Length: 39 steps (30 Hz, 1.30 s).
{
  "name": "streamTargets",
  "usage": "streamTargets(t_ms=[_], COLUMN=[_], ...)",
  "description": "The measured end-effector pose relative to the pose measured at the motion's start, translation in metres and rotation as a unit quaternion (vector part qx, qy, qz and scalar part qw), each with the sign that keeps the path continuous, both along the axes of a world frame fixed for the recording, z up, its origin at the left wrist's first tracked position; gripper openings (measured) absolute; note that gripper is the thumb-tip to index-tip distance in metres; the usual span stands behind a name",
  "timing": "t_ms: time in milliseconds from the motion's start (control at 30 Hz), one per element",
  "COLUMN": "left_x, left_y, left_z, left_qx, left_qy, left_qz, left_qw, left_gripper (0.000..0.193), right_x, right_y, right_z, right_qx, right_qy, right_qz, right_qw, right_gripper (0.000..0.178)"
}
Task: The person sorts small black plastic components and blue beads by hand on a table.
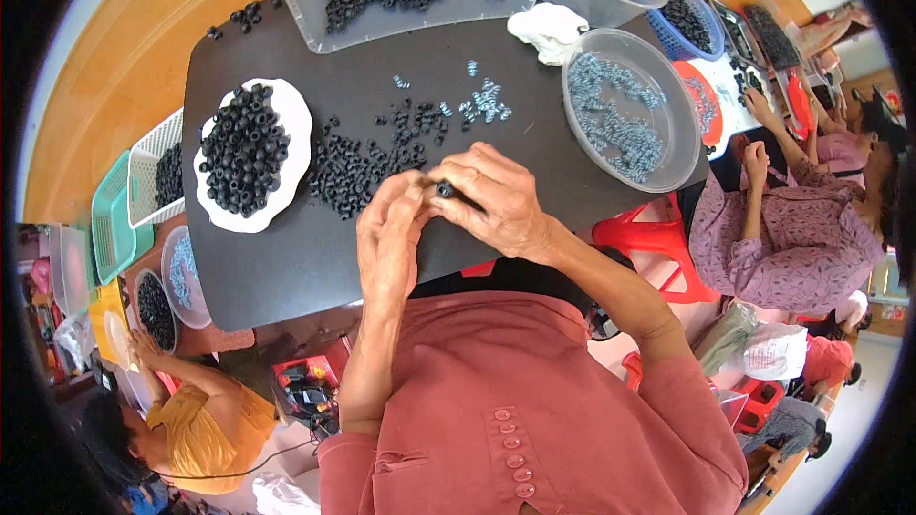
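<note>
My two hands meet above the front of the dark table [277, 272]. Between the thumb and fingers of my right hand [501, 200] is a small black plastic piece [445, 189] with a round hole in its end. My left hand [389, 238] is closed in a pinch right against it; what its fingertips hold is hidden. Just beyond my hands lies a loose spread of small black plastic parts [353, 172]. Farther back is a little heap of small metal springs [489, 101]. A white scalloped plate [298, 124] to the left carries a pile of rounded black pieces [243, 148].
A clear round tub [689, 124] of springs stands at the right, beside a crumpled white cloth [548, 30]. Along the back edge is a large clear bin [320, 36] of black parts. A red stool [658, 238] and co-workers [778, 219] are at the right; another person [210, 429] sits lower left.
</note>
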<state>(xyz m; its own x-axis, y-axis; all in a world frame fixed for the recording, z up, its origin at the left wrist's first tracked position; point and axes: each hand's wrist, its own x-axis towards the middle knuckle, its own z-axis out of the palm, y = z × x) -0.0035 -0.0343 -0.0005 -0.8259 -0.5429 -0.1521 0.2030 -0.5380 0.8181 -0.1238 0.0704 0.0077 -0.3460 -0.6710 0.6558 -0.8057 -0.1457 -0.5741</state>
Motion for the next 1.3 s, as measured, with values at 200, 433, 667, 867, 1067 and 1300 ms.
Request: streamTargets(t_ms=[200, 433, 667, 867, 1067, 1300], left_x=[0.004, 0.004, 0.005, 0.005, 0.004, 0.004], left_y=[0.009, 0.009, 0.006, 0.006, 0.007, 0.009], left_z=[-0.002, -0.002, 0.0, 0.001, 0.001, -0.001], left_qx=[-0.099, -0.162, -0.154, -0.148, -0.141, -0.14], left_qy=[-0.013, -0.032, -0.032, -0.024, -0.017, 0.001], left_qz=[0.008, -0.014, -0.035, -0.035, -0.044, -0.042], left_qw=[0.995, 0.986, 0.987, 0.988, 0.989, 0.989], left_gripper=[0.023, 0.014, 0.015, 0.013, 0.014, 0.014], right_x=[-0.036, -0.212, -0.183, -0.107, -0.102, -0.109], right_y=[0.014, 0.027, -0.024, -0.086, -0.111, -0.098], right_z=[0.021, 0.101, 0.074, 0.018, 0.012, 0.014], right_qx=[0.012, 0.065, 0.036, 0.151, 0.261, 0.233], right_qy=[0.092, 0.131, 0.197, 0.046, 0.143, 0.068], right_qz=[-0.042, -0.293, -0.217, 0.016, 0.024, 0.006], right_qw=[0.995, 0.945, 0.956, 0.987, 0.954, 0.97], right_gripper=[0.022, 0.022, 0.022, 0.018, 0.021, 0.015])
